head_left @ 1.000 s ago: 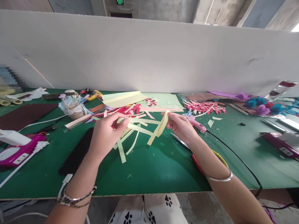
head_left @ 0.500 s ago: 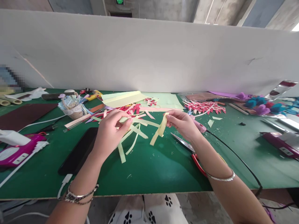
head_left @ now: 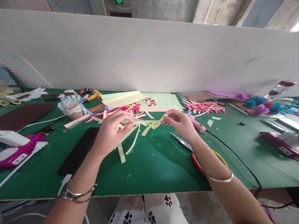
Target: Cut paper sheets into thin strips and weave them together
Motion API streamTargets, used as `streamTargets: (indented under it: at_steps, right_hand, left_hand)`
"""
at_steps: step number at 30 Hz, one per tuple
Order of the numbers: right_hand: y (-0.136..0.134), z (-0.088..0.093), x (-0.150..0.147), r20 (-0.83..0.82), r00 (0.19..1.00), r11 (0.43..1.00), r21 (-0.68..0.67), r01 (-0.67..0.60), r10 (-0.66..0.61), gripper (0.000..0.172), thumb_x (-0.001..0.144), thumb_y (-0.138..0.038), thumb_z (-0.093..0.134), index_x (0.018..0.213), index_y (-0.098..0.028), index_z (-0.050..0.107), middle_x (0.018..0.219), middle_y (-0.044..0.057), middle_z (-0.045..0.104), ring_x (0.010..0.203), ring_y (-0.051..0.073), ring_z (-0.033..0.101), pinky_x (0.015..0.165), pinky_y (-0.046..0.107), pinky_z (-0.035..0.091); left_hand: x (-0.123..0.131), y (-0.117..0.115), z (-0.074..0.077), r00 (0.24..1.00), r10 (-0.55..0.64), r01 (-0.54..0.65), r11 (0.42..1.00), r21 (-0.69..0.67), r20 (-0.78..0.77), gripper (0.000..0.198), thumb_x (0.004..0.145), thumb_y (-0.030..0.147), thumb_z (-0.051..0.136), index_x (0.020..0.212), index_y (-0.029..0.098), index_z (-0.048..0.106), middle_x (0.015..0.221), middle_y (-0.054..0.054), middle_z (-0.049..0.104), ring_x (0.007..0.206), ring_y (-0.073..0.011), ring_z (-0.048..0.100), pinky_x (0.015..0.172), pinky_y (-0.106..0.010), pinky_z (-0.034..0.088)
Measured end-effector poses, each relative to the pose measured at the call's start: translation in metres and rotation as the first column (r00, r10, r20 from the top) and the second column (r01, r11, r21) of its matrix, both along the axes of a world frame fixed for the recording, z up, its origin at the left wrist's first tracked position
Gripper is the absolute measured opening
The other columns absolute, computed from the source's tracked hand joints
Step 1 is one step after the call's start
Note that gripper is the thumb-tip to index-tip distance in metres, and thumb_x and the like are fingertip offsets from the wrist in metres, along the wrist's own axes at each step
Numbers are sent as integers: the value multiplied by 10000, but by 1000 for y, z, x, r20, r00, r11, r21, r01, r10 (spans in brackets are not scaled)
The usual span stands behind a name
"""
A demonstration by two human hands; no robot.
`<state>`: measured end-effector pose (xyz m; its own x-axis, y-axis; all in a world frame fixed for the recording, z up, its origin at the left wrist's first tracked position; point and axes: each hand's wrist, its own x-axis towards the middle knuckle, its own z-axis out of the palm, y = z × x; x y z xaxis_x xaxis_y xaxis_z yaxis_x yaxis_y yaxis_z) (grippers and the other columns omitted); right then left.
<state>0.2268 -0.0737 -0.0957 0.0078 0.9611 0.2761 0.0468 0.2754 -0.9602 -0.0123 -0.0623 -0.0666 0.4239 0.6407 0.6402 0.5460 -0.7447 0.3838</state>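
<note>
My left hand (head_left: 111,130) is closed in a pinch on a bunch of pale yellow paper strips (head_left: 127,141) that hang down onto the green table (head_left: 151,161). My right hand (head_left: 181,123) pinches the end of one yellow strip (head_left: 153,125), which now lies nearly level and points toward the left hand. Both hands hover just above the table, in front of a heap of red and pink paper strips (head_left: 130,110). Each wrist wears a silver bangle.
Scissors with red handles (head_left: 187,147) lie under my right forearm, a pink glue gun (head_left: 197,124) and its black cord just beyond. A black phone (head_left: 78,151) lies left. Yellow folded paper (head_left: 122,99), a small basket (head_left: 73,109), woven red pieces (head_left: 204,107) and pink devices (head_left: 16,151) surround. A white partition stands behind.
My right hand has turned its yellow strip from hanging steeply to lying nearly flat, and brought it a little toward the left hand. The left hand has shifted its grip on the bunch slightly.
</note>
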Motion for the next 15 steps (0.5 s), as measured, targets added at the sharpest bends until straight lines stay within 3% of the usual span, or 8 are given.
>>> streamTargets:
  at_steps: [5,7,11,15]
  right_hand:
    - [-1,0,0,74,997,999,35,-35,32,208,741,-366,642,799,-180,570,752,22,633,709,150,636,663,298,499]
    - [-2,1,1,125,991,993,110,-51,37,174,767,-345,615,804,-179,578,802,32,619,728,145,623,625,276,490]
    - [-6,3,-1,328,939,949,314,-3,-106,92,789,-284,585,789,-198,616,867,42,587,768,142,579,599,256,469]
    - [-8,3,-4,226,974,972,231,-50,-3,71,790,-266,579,805,-198,591,791,21,607,711,134,590,624,270,493]
  left_hand:
    - [-4,2,-4,999,-30,32,999,39,-43,106,850,219,511,776,196,583,1010,-38,602,997,-159,560,867,-287,448]
    - [-4,2,-6,998,-39,41,998,55,-52,114,854,218,508,771,199,583,1043,-34,586,1024,-162,552,865,-286,452]
    - [-2,4,-9,998,-32,36,997,68,-50,116,856,207,515,767,202,590,1109,-26,554,1073,-160,531,874,-276,447]
    - [1,5,-11,998,-33,36,997,75,-47,105,857,199,513,784,199,589,1098,-29,556,1084,-163,523,904,-290,433]
